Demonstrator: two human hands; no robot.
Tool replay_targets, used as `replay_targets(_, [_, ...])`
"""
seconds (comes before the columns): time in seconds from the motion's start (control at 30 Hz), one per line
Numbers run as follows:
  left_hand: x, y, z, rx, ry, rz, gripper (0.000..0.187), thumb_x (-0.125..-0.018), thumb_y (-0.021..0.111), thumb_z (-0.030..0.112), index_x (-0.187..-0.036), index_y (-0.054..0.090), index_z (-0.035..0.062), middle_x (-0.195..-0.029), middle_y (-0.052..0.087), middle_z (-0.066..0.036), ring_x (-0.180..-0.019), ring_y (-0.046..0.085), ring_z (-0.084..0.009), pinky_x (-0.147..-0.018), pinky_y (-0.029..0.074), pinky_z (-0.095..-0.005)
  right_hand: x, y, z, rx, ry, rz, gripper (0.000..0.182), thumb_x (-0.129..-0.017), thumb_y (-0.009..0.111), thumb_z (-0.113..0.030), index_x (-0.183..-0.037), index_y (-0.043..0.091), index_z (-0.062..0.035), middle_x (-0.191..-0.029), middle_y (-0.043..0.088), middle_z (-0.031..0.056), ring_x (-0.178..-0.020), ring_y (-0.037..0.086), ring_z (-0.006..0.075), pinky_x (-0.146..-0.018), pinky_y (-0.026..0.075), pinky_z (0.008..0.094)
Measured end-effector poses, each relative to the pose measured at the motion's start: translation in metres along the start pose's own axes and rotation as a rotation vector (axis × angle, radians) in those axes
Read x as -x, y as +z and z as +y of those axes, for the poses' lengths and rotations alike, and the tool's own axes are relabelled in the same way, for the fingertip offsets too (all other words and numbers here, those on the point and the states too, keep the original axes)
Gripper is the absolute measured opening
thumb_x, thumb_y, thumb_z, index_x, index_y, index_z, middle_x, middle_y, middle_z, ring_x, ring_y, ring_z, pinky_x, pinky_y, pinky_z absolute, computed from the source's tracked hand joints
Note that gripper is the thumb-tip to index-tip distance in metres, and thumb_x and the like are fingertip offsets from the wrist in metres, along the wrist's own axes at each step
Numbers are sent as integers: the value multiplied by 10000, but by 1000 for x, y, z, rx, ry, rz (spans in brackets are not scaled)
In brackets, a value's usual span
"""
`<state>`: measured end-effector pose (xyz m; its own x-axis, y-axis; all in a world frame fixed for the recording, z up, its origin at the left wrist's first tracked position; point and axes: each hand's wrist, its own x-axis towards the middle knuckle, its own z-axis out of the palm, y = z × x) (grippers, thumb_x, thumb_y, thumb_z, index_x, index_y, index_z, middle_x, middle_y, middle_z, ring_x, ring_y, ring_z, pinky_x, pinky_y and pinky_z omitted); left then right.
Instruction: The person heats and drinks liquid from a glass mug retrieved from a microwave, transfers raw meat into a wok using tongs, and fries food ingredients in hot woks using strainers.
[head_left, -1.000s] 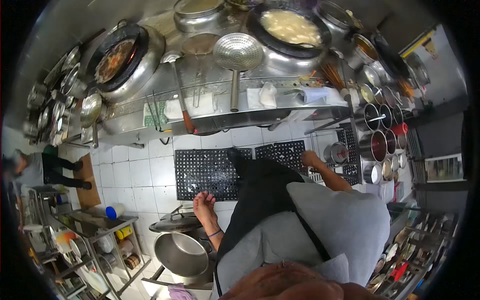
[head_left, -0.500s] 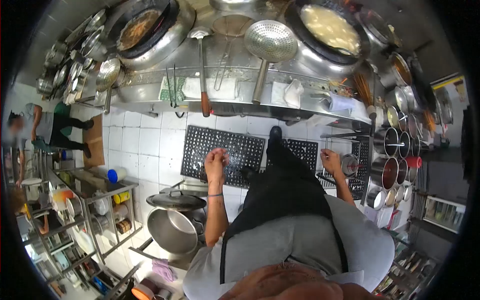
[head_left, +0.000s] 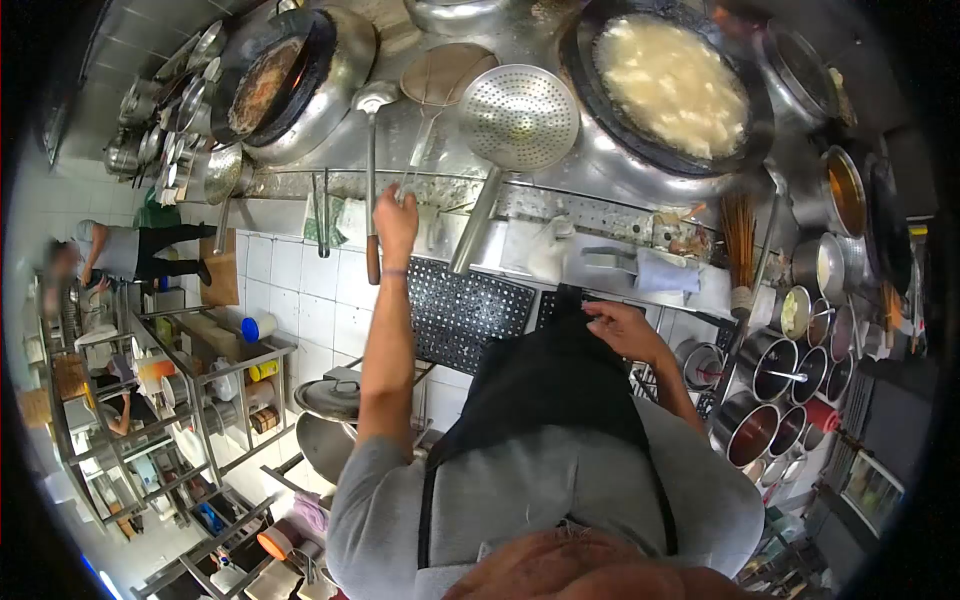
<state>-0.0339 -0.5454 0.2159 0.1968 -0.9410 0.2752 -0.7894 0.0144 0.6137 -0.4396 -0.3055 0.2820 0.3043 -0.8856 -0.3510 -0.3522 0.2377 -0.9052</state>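
Observation:
At the front edge of the stove, my left hand (head_left: 396, 222) has its fingers curled at the lower end of the thin wire handle of a mesh strainer (head_left: 440, 76). A ladle (head_left: 375, 97) with a wooden grip lies just left of that hand. To its right rests a large perforated skimmer (head_left: 520, 117), its handle pointing toward me. My right hand (head_left: 622, 328) hangs in front of my black apron (head_left: 550, 390), fingers apart and holding nothing. At the upper right, a wok (head_left: 577, 60) contains pale pieces in cloudy, foamy liquid.
A second wok (head_left: 322, 60) with brown contents sits at the upper left. Metal pots (head_left: 750, 432) of sauces and a bamboo brush (head_left: 738, 240) stand on the right. Steel racks (head_left: 225, 385) and another person (head_left: 125, 250) are on the left. Perforated mats (head_left: 470, 315) cover the floor.
My body and view have come closer to the stove. My left hand has moved forward from above the floor mat to the strainer's handle. My right hand has moved inward toward the apron.

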Motion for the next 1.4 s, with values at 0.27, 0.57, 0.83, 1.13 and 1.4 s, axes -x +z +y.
replay_targets(0.27, [-56, 49, -11, -298, -76, -300, 518, -796, 699, 206, -1231, 564, -42, -1051, 654, -292, -994, 634, -439, -868, 515, -476, -57, -33, -53, -23, -216, -174, 342, -925, 651, -146, -1245, 612, -30, -1103, 651, 124, -916, 648, 186, -789, 523, 314])
replay_targets(0.57, [-116, 0, -3, 1, 36, -72, 317, -861, 604, 170, -1100, 646, -34, -699, 662, -176, -680, 661, -328, -669, 529, -412, -83, 15, -126, -29, -257, -2, 289, -963, 590, -144, -1226, 622, -28, -1136, 663, 116, -975, 646, 187, -855, 523, 317])
replay_targets(0.83, [-26, -54, 120, 966, 10, -544, 293, -958, 443, 83, -1196, 560, -41, -826, 585, -14, -722, 556, -110, -668, 478, -266, -144, 100, -154, -395, -326, 134, 408, -1002, 553, -190, -1366, 463, -28, -1194, 599, 96, -975, 638, 180, -847, 527, 315])
replay_targets(1.13, [37, -45, 165, 1059, -28, -1145, 294, -1015, 487, 170, -1254, 578, 24, -1192, 624, -77, -1065, 579, -134, -923, 459, -273, -116, 90, -149, -857, -203, 150, 253, -1036, 475, -282, -1197, 470, -87, -770, 524, 2, -528, 514, 107, -432, 418, 263])
replay_targets(1.4, [40, -35, 149, 315, 472, -466, 546, -903, 649, 279, -1325, 510, -38, -1240, 585, -240, -1163, 547, -369, -1030, 396, -424, -33, -23, -134, -485, -275, 681, 391, -1014, 526, -295, -1321, 484, -56, -677, 501, -12, -405, 390, 70, -336, 346, 238])
